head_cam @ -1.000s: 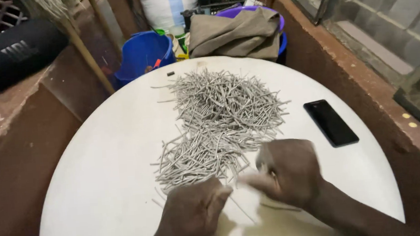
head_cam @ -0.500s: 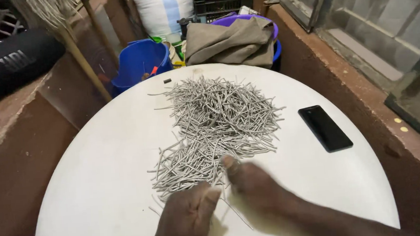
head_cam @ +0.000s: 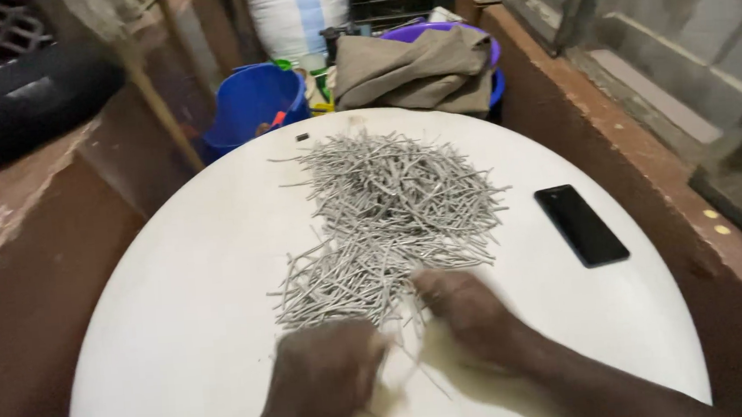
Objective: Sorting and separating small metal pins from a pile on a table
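A big heap of thin grey sticks [head_cam: 393, 211] lies on a round white table [head_cam: 180, 335]. My left hand [head_cam: 326, 373] rests near the table's front edge, fingers curled at the heap's near end, and seems to pinch a few sticks; blur hides the grip. My right hand [head_cam: 465, 311] reaches into the near right edge of the heap, fingers touching the sticks. Both hands are motion-blurred.
A black phone [head_cam: 581, 224] lies on the table's right side. Behind the table stand a blue bucket [head_cam: 255, 103] and a purple tub holding a folded brown cloth [head_cam: 418, 66]. A black speaker [head_cam: 28, 97] sits on the left ledge. Brown walls hem the table in.
My right hand has moved forward and left from the table's front into the near edge of the heap. My left hand stayed near the front edge. The camera tilted slightly.
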